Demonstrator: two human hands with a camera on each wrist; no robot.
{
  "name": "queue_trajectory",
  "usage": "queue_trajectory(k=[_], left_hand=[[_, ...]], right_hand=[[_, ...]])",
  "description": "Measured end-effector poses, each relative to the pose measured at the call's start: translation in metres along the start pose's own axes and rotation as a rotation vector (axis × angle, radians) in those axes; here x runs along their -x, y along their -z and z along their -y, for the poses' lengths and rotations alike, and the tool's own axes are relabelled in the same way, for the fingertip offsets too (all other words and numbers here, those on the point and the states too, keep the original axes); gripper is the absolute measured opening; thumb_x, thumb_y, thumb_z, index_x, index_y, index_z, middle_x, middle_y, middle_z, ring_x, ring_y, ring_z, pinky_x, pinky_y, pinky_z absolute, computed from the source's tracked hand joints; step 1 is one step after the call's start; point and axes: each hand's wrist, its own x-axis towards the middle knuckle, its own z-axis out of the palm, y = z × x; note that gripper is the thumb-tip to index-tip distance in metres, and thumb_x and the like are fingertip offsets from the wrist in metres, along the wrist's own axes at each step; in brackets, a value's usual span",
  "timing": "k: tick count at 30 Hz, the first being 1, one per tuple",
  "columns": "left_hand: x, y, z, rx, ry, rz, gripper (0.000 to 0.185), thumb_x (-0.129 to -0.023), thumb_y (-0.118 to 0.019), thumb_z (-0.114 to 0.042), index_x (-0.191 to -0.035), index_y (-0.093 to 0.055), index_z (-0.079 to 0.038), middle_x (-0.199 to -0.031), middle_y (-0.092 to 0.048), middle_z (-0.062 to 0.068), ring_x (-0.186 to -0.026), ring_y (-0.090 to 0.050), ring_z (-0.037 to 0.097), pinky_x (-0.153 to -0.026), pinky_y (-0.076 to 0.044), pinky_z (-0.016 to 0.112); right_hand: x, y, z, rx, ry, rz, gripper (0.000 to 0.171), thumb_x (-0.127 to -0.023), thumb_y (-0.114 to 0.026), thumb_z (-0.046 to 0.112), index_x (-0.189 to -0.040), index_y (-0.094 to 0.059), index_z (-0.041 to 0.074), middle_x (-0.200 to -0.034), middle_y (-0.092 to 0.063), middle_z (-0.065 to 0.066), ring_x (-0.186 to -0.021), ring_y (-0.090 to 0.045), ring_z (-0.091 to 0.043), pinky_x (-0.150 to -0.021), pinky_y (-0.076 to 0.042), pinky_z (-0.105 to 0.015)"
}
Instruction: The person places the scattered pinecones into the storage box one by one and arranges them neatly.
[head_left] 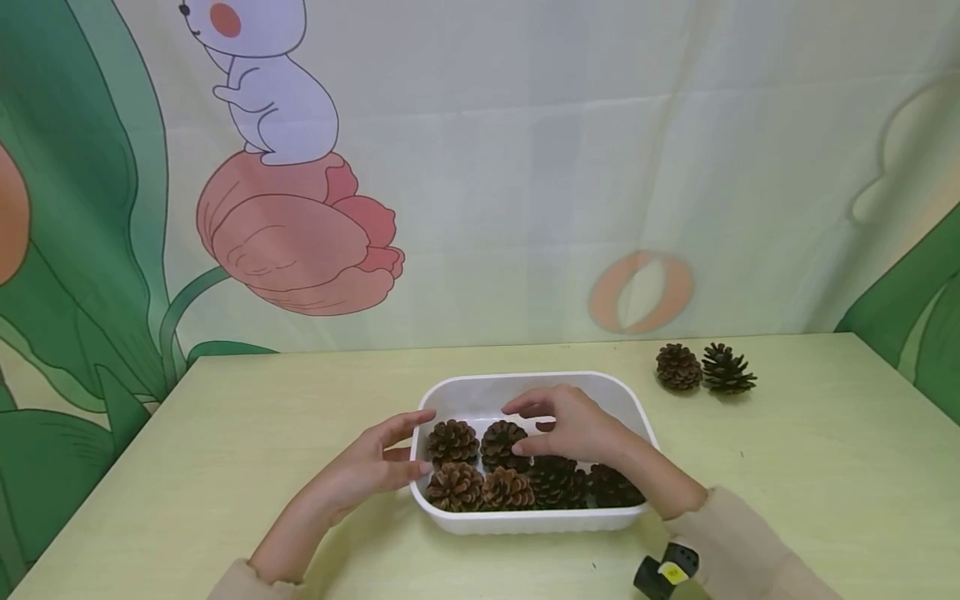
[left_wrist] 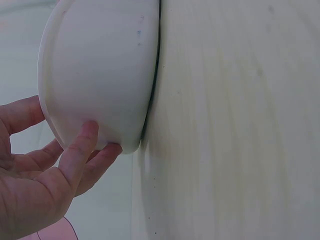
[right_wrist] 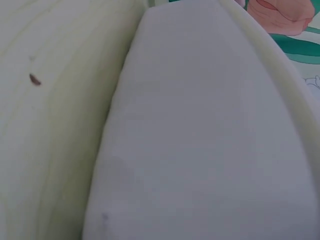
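A white plastic basin [head_left: 525, 522] holds several brown pine cones, some along its near wall and two behind them on the left. My left hand [head_left: 375, 457] holds the basin's left end, thumb at the rim and fingertips against the outer wall [left_wrist: 100, 65] in the left wrist view. Over the basin, my right hand [head_left: 573, 425] has its fingers spread and loosely bent above a pine cone [head_left: 501, 442]. Its thumb tip overlaps that cone; whether it touches is unclear. The right wrist view shows the basin's outside wall [right_wrist: 200, 125], not the hand.
Two more pine cones [head_left: 678, 367] stand side by side on the pale yellow-green table [head_left: 787, 467], toward its back right. Behind the table hangs a printed cloth [head_left: 480, 208]. A small dark fleck [right_wrist: 35, 79] lies beside the basin.
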Motion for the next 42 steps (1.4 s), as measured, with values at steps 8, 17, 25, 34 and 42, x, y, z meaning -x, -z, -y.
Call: queue_trajectory(k=[8,17,25,34,42], left_hand=[[0.000,0.000,0.000,0.002,-0.003,0.003,0.066,-0.082,-0.063,-0.007,-0.140,-0.031,-0.005,-0.139,-0.030,0.025,-0.123,-0.041,0.041,-0.092,-0.047,0.040],[0.000,-0.001,0.000,0.001,-0.010,0.006,0.067,-0.082,-0.064,-0.008,-0.140,-0.031,-0.005,-0.139,-0.030,0.025,-0.123,-0.041,0.041,-0.092,-0.047,0.040],[0.000,0.000,0.001,-0.002,-0.016,0.008,0.067,-0.081,-0.064,-0.008,-0.140,-0.031,-0.005,-0.139,-0.030,0.026,-0.123,-0.042,0.041,-0.093,-0.047,0.040],[-0.001,-0.001,-0.001,-0.012,-0.012,0.003,0.067,-0.081,-0.064,-0.008,-0.139,-0.032,-0.006,-0.139,-0.030,0.026,-0.122,-0.043,0.040,-0.093,-0.047,0.041],[-0.001,0.000,0.001,-0.009,-0.010,0.002,0.067,-0.081,-0.064,-0.008,-0.140,-0.031,-0.005,-0.139,-0.030,0.026,-0.122,-0.043,0.040,-0.092,-0.047,0.040]], right_hand=[[0.012,0.019,-0.006,-0.001,-0.009,-0.098,0.040,-0.078,-0.070,0.015,-0.114,-0.060,0.001,-0.120,-0.059,-0.013,-0.115,-0.052,-0.034,-0.092,-0.048,-0.037],[0.028,0.043,-0.018,-0.044,-0.075,-0.189,0.044,-0.079,-0.070,0.019,-0.117,-0.058,0.002,-0.123,-0.056,-0.016,-0.118,-0.048,-0.036,-0.094,-0.046,-0.043],[0.037,0.062,-0.028,-0.028,-0.083,-0.278,0.044,-0.079,-0.069,0.018,-0.118,-0.057,0.001,-0.122,-0.055,-0.019,-0.118,-0.050,-0.034,-0.095,-0.046,-0.037],[0.050,0.084,-0.036,0.037,-0.135,-0.356,0.050,-0.081,-0.068,0.026,-0.123,-0.054,0.003,-0.126,-0.054,-0.016,-0.115,-0.052,-0.031,-0.095,-0.045,-0.036],[0.060,0.100,-0.044,0.044,-0.229,-0.421,0.057,-0.083,-0.064,0.037,-0.128,-0.050,0.006,-0.126,-0.053,-0.016,-0.113,-0.052,-0.024,-0.080,-0.050,-0.016]])
